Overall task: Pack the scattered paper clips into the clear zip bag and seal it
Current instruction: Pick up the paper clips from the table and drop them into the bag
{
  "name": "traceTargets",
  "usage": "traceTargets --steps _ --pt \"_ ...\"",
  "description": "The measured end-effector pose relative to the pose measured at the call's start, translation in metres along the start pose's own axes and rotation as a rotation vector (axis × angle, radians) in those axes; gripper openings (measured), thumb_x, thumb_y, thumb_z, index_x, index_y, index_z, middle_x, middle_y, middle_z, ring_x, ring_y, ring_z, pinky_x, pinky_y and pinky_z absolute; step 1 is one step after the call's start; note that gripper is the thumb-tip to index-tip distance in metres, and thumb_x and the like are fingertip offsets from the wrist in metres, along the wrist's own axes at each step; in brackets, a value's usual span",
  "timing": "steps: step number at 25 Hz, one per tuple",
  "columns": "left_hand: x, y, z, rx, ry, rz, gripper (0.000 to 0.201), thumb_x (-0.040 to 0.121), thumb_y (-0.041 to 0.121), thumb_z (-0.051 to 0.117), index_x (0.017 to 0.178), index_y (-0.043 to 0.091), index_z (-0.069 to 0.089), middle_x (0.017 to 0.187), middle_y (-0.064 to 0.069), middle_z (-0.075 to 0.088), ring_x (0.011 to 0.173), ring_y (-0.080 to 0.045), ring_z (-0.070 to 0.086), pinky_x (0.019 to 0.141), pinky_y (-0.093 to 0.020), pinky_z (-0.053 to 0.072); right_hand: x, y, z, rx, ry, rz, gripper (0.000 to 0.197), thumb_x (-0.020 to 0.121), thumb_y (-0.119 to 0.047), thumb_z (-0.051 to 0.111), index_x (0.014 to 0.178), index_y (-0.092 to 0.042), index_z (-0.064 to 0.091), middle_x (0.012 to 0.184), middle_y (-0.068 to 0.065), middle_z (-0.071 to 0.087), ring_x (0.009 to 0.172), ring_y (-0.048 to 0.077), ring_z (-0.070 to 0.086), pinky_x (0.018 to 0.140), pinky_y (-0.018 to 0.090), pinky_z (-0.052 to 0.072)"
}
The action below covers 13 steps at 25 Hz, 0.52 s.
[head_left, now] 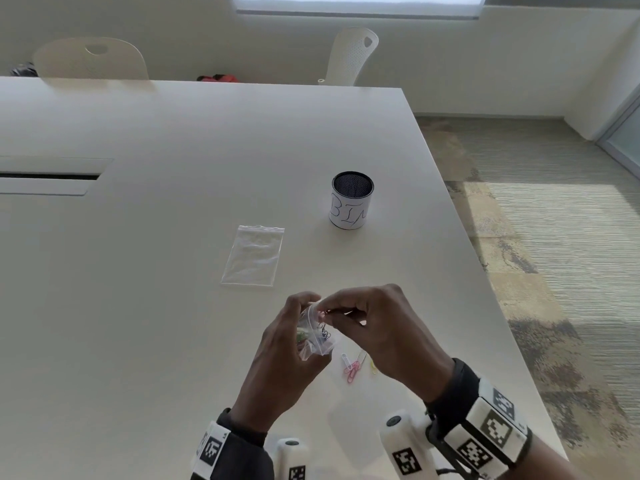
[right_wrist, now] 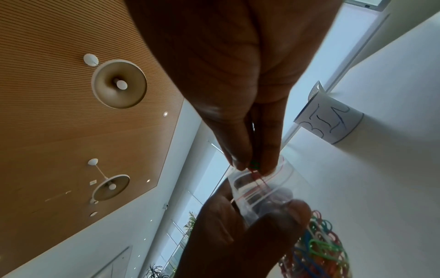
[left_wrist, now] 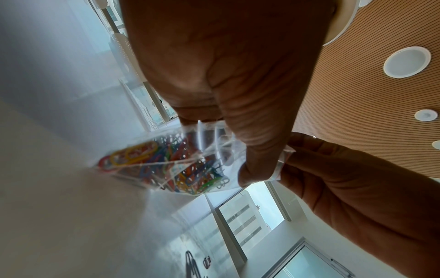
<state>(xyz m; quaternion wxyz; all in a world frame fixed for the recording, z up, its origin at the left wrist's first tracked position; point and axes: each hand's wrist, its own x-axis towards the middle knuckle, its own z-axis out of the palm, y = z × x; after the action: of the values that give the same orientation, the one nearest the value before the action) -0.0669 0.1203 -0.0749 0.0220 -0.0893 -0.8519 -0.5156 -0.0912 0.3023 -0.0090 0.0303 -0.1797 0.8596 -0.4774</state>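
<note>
Many coloured clips (left_wrist: 133,154) crowd crumpled clear bag (left_wrist: 209,150); left hand (head_left: 280,344) grips, right hand (head_left: 384,330) pinches mouth.
</note>
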Motion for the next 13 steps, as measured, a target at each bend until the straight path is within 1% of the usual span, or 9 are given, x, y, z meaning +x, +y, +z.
traceTargets --steps 2,4,5,8,9,11,12,13 --pt "0.0 0.0 0.0 -0.008 0.003 -0.002 0.059 0.082 0.012 0.084 0.128 0.031 0.052 0.104 0.013 0.068 0.089 -0.009 0.067 0.071 -0.007 0.047 0.001 0.001 -0.006 -0.008 0.021 0.015 0.015 0.092 -0.009 0.077 0.1 -0.02 0.084 0.088 -0.008 0.083 0.081 -0.001 0.077 0.078 0.023 0.062" --pt "0.0 0.001 0.001 -0.018 -0.003 -0.003 0.06 0.082 0.015 0.085 0.129 0.032 0.051 0.105 0.013 0.068 0.09 -0.009 0.067 0.071 -0.007 0.048 0.003 0.006 -0.015 0.048 0.04 0.068 0.017 0.092 -0.006 0.077 0.101 -0.019 0.084 0.085 -0.005 0.083 0.079 0.004 0.079 0.079 0.031 0.065" --pt "0.0 0.001 0.001 -0.02 -0.002 -0.004 0.06 0.082 0.016 0.085 0.128 0.032 0.051 0.105 0.013 0.068 0.09 -0.008 0.067 0.071 -0.008 0.048 0.003 0.008 -0.019 0.083 0.023 0.087 0.018 0.092 -0.006 0.078 0.102 -0.019 0.084 0.085 -0.004 0.083 0.08 0.005 0.079 0.08 0.032 0.065" --pt "0.001 0.001 0.002 -0.02 -0.01 -0.008 0.063 0.08 0.016 0.086 0.13 0.033 0.051 0.105 0.014 0.068 0.092 -0.007 0.068 0.071 -0.008 0.049 0.003 0.005 -0.022 0.087 -0.074 0.055 0.018 0.092 -0.004 0.078 0.103 -0.017 0.083 0.089 -0.004 0.083 0.082 0.005 0.079 0.079 0.021 0.062" --pt "0.001 0.001 0.002 -0.023 -0.016 -0.01 0.064 0.08 0.016 0.086 0.13 0.032 0.051 0.106 0.014 0.068 0.093 -0.007 0.068 0.072 -0.008 0.049 0.003 0.004 -0.022 0.07 -0.065 0.031 0.017 0.092 -0.004 0.078 0.102 -0.016 0.083 0.088 -0.005 0.083 0.082 0.005 0.079 0.079 0.02 0.062" --pt "0.002 0.001 0.003 -0.029 -0.02 -0.006 0.064 0.08 0.016 0.087 0.131 0.03 0.052 0.106 0.015 0.068 0.094 -0.006 0.069 0.072 -0.007 0.05 0.006 0.012 -0.027 0.013 0.055 -0.001 0.014 0.091 -0.004 0.078 0.097 -0.015 0.082 0.084 -0.006 0.081 0.079 0.005 0.077 0.077 0.02 0.061" --pt "0.001 0.001 0.003 -0.03 -0.017 -0.003 0.063 0.08 0.016 0.088 0.13 0.03 0.052 0.106 0.014 0.067 0.093 -0.006 0.069 0.072 -0.007 0.05 0.008 0.021 -0.031 -0.042 0.122 0.001 0.013 0.091 -0.004 0.077 0.096 -0.015 0.081 0.084 -0.007 0.08 0.078 0.005 0.076 0.077 0.021 0.061" --pt "0.001 0.001 0.002 -0.03 -0.015 -0.002 0.063 0.081 0.016 0.088 0.13 0.031 0.052 0.105 0.014 0.067 0.093 -0.006 0.069 0.073 -0.008 0.05 0.009 0.032 -0.034 -0.116 0.158 0.016 0.013 0.093 -0.006 0.076 0.098 -0.016 0.08 0.087 -0.008 0.079 0.08 0.006 0.075 0.079 0.023 0.061"
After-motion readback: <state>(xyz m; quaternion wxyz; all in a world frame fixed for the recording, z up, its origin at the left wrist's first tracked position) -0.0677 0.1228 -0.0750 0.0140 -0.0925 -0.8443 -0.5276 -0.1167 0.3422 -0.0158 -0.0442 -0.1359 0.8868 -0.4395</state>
